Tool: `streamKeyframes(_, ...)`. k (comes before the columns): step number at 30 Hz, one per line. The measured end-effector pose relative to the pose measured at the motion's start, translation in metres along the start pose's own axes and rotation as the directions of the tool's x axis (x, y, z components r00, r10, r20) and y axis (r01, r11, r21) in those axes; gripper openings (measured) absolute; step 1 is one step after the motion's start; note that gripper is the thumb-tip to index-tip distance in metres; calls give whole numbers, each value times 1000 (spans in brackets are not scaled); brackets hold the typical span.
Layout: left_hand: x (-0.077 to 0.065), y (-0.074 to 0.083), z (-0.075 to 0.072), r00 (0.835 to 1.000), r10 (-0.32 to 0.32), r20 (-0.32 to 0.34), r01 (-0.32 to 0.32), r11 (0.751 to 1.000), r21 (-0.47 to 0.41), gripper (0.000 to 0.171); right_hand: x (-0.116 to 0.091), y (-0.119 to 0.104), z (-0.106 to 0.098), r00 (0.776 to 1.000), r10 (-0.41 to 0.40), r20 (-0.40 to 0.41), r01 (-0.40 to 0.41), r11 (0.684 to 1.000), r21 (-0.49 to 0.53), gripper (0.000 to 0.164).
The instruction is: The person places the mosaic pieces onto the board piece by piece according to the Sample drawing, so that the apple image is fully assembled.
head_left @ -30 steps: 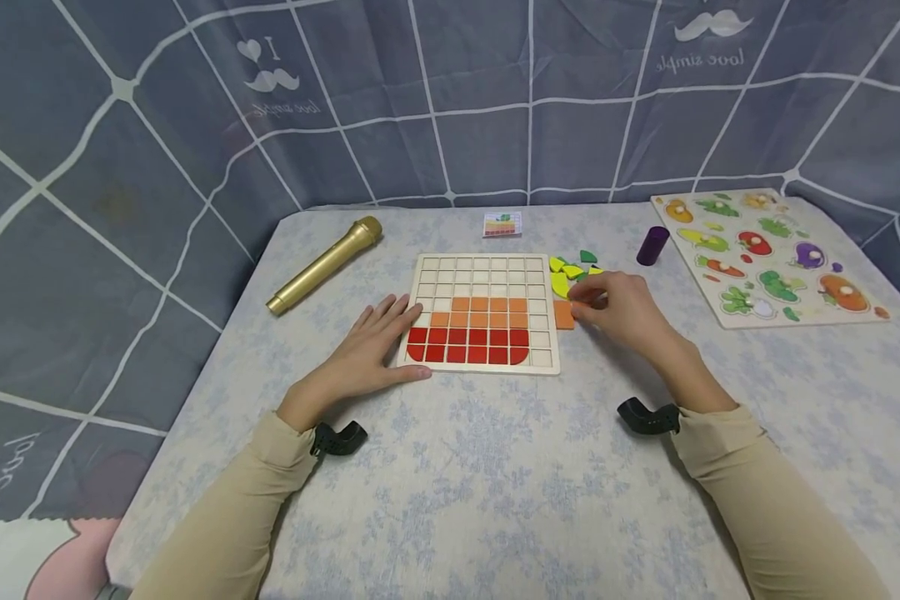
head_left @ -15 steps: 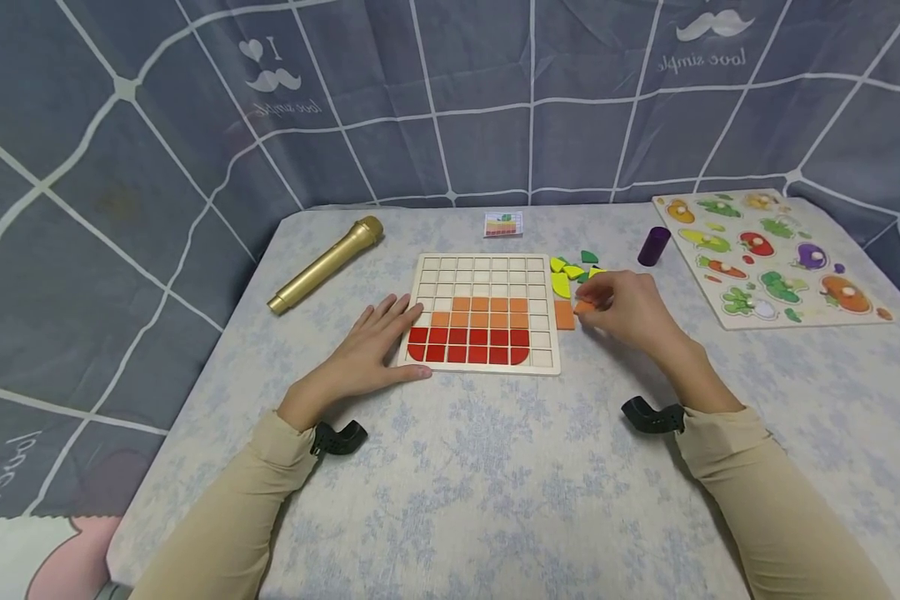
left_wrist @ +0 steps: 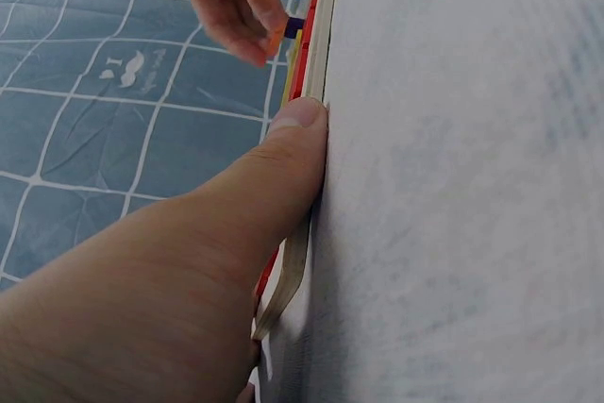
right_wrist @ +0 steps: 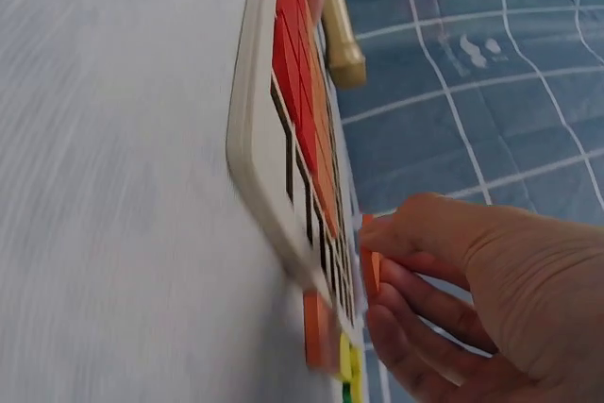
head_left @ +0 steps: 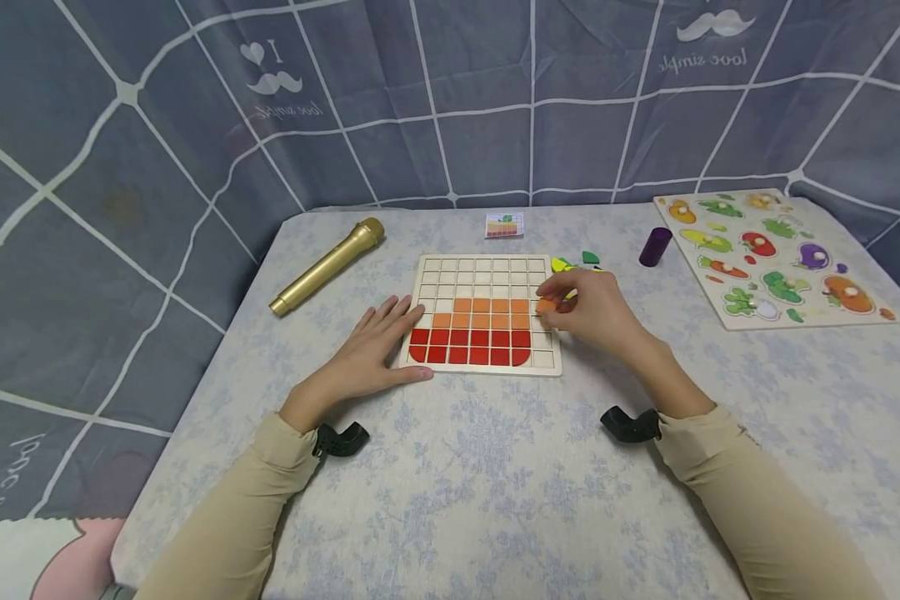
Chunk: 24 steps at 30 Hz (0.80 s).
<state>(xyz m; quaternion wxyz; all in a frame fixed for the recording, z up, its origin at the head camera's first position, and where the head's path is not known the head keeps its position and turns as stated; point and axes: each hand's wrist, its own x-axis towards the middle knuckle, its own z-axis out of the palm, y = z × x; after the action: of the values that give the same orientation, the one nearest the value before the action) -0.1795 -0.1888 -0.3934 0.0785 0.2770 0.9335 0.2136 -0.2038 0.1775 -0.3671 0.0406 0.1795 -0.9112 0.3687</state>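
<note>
A wooden grid board [head_left: 487, 264] lies on the table, with red tiles [head_left: 478, 338] along its near rows and orange tiles [head_left: 491, 306] above them. My left hand [head_left: 367, 350] rests on its left edge, fingers spread; in the left wrist view the thumb [left_wrist: 297, 120] lies along the board's near side. Over the board's right side, my right hand [head_left: 598, 310] pinches an orange tile [head_left: 546, 306] between thumb and fingers. The right wrist view shows this held tile [right_wrist: 370, 257] apart from the board. Past the board's edge there, another orange piece [right_wrist: 317, 327] lies on the table.
Yellow pieces [head_left: 558, 264] and a green piece [head_left: 590, 257] lie beyond my right hand, which partly covers the pile. A picture card [head_left: 504, 225] stands behind the board, a gold microphone [head_left: 328, 267] to the left. On the right are a purple cylinder [head_left: 656, 247] and a vegetable puzzle [head_left: 825, 318].
My right hand first drew an orange tile away from the loose pieces, then carried it left to the board's right side. My left hand has stayed in place.
</note>
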Motion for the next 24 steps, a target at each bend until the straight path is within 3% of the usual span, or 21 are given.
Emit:
streamKeyframes(8,-1,2,-1,1000,-10,3,10,1000,-2,102,24,-31,28,995,-74,62,74,997,5,22)
streamKeyframes(15,0,1,0,1000,-11,-2,11,1000,10,100,46,-51,59,993,-67,97,60,996,68,25)
streamKeyframes(24,0,2,0,1000,-8,-3,8,1000,1,99,65,-64,88,991,-88,103,84,995,48,16)
